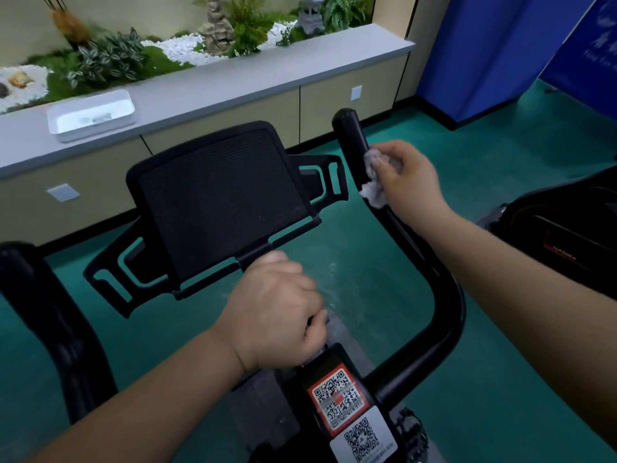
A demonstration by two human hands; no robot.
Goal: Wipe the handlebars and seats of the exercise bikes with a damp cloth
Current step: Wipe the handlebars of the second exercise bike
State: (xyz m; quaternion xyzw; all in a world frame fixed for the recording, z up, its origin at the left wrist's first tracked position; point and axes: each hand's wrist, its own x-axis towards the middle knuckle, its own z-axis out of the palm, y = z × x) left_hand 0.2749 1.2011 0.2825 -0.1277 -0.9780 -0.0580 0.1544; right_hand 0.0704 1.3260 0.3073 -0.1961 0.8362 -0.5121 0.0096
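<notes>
Black right handlebar grip [355, 148] runs up, away from the camera | right hand [405, 177] fingers clamped on grey cloth [375, 180] against it | left hand [277, 312] fisted around centre stem | white tray [90, 115] on ledge, contents unclear

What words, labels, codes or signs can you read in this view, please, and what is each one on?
Red QR sticker on the bike's stem: code only, small print blurred.
White QR sticker below it: caption too small to read.
Neighbouring bike: orange lettering, too blurred to read.
Blue banner: pale writing, unreadable.
</notes>
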